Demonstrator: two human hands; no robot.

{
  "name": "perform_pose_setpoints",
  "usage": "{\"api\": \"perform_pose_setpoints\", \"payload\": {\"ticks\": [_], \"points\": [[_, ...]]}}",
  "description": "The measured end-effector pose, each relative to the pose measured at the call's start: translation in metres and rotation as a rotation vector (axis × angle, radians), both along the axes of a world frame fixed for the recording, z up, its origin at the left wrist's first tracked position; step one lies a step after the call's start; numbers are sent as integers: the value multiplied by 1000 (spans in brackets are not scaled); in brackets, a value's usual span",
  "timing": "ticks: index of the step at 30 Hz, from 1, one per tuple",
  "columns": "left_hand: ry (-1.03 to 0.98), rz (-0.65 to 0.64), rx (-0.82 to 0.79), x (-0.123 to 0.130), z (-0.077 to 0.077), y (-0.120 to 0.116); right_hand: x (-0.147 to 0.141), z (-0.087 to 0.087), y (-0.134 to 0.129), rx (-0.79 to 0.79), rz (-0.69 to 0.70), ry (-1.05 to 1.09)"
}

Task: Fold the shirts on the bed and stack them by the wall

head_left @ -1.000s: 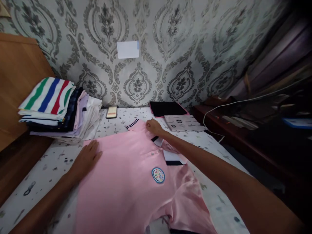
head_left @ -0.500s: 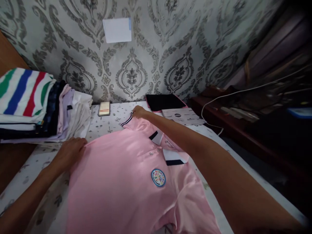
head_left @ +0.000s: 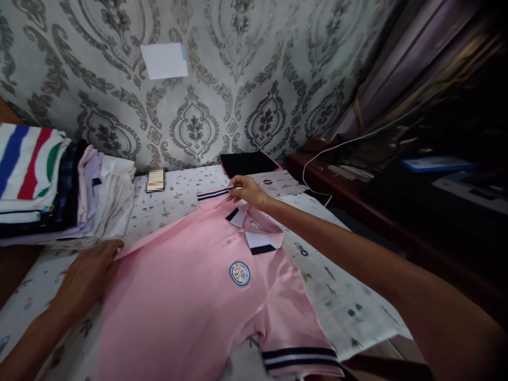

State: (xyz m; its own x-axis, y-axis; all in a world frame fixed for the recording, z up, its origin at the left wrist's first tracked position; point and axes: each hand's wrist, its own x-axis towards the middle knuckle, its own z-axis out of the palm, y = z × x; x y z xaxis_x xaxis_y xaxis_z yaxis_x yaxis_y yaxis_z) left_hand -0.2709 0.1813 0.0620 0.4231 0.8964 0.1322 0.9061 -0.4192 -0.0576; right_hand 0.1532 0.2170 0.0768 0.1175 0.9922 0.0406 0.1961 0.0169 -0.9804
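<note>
A pink polo shirt [head_left: 178, 280] lies spread out, front side up, with a white and navy collar [head_left: 264, 242] and a round colourful badge [head_left: 240, 273]. My right hand [head_left: 248, 191] pinches the navy-and-white striped cuff of its far sleeve [head_left: 214, 193]. At the shirt's left edge, my left hand [head_left: 89, 267] has its fingers closed on the pink fabric, lifting a small ridge there. The near sleeve [head_left: 299, 357] lies toward the bottom, its striped cuff showing.
Folded clothes [head_left: 35, 174] are stacked at the left. A small card-like item [head_left: 155, 181] and a black folded item [head_left: 250, 163] lie near the patterned wall [head_left: 194, 124]. A white cable [head_left: 313, 164] runs along the dark furniture at the right.
The view has swung to the right. My right hand has drawn the far sleeve out straighter, still holding its cuff. The near sleeve's striped cuff has come into view. My left hand keeps its hold.
</note>
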Motion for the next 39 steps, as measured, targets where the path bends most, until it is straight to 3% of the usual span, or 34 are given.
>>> {"api": "perform_pose_setpoints", "payload": {"ticks": [3,6,9,12,15,19,22,26,29,32,39], "points": [[13,-28,-10,-3,-4,-6,0,-10,-35,36,7,-9],[55,-50,-9,-2,-7,-7,-2,-21,-63,-33,-7,-6],[114,-87,5,-2,-8,-6,-4,-32,-78,-90,-16,40],[150,-104,25,-3,-8,-7,-3,-40,-86,-36,-20,0],[130,-94,19,-2,-4,-11,-3,-39,-93,64,-5,-164],[97,-86,-21,0,1,-17,-1,-22,-102,122,98,-482],[88,-89,-68,-2,1,-15,4,-7,-95,94,115,-587],[-13,-52,-179,-10,0,-9,11,2,-56,-78,-145,-864],[-138,8,-226,-11,2,-9,12,-2,-23,-268,-169,-1014],[-197,28,-215,-9,2,-13,10,-9,-1,-310,-158,-1018],[-104,3,-253,-22,-9,-4,21,-31,10,-333,-187,-1019]]}}
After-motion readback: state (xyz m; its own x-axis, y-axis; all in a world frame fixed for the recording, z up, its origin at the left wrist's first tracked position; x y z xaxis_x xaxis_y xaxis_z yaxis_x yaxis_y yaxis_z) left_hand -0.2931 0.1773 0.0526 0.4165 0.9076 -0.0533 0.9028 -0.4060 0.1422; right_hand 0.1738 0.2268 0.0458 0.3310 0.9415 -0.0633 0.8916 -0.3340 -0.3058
